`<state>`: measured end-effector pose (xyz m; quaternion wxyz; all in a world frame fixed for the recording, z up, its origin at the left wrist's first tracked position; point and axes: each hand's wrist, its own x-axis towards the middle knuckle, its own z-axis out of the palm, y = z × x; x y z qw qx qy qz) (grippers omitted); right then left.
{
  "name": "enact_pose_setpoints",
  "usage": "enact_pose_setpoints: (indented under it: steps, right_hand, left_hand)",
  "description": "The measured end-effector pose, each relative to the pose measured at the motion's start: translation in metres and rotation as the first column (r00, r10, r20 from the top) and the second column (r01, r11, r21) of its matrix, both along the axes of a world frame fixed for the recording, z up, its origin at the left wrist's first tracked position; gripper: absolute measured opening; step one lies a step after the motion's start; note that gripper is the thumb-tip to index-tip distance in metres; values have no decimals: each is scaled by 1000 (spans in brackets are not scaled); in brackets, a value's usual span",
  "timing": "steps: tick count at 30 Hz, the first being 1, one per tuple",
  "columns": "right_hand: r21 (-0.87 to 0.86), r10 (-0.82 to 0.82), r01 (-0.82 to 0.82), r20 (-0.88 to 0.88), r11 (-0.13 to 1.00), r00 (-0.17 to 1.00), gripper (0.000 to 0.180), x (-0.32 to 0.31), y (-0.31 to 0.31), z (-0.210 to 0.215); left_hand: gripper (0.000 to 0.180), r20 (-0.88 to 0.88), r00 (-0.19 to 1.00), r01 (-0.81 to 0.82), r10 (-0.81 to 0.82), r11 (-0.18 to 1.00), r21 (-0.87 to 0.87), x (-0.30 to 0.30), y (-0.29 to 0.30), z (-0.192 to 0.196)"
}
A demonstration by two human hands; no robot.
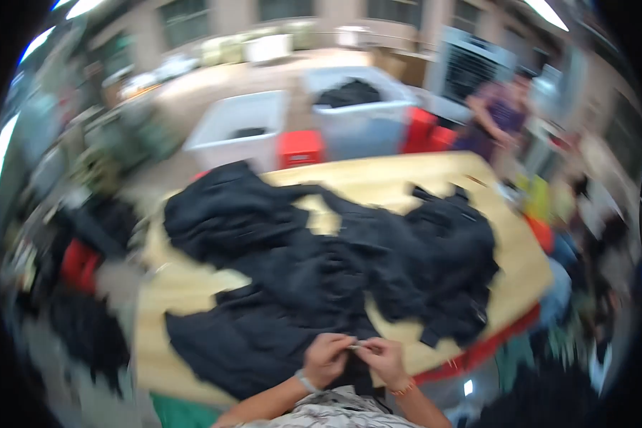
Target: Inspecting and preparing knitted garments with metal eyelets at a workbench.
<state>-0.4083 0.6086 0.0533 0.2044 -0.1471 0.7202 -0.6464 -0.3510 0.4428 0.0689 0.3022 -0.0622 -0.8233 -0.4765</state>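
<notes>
Closest to me, my 2 forearms come up from the lower edge and the hands meet over the near edge of the table. My left hand (326,357) has the fingers curled and pressed together, and they pinch a small light-coloured piece of the black garment (321,278) between thumb and fingertips. My right hand (385,357) does the same from the other side, fingers bent and closed on the same little piece, so the 2 hands almost touch each other. The picture is blurred, so I cannot tell what this small piece is exactly. I see a pale band on my left wrist and an orange band on my right wrist.

The black garment lies spread over the yellow table (521,264), from the near edge under my hands to the far side, with many folds. It covers most of the table top; bare wood shows at the left, at the right and behind it.

Behind the table stand 2 white bins (239,132), the right one with dark cloth inside, and red crates (299,148) beside them. On the far right a person in a purple shirt (496,114) stands near the table corner. On the left, dark clothes (96,221) lie in a heap on the floor.
</notes>
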Motion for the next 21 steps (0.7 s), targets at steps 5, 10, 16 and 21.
enact_pose_setpoints:
  steps: [5, 10, 16, 21]
  right_hand:
    - [71, -63, 101, -418, 992, 906, 6, 11, -22, 33]
    - [98, 104, -53, -643, 994, 759, 8, 17, -63, 52]
    - [84, 307, -315, -554, 945, 774, 9, 21, -85, 70]
    - [86, 335, -354, -584, 931, 740, 13, 22, -84, 67]
  left_hand:
    - [40, -23, 998, -49, 51, 996, 70, 8, 0, -2]
    - [35, 12, 951, -310, 310, 950, 32, 46, -17, 6]
    - [34, 32, 906, -423, 423, 893, 156, 67, -23, 5]
    - [35, 44, 900, -426, 433, 858, 286, 74, -18, 3]
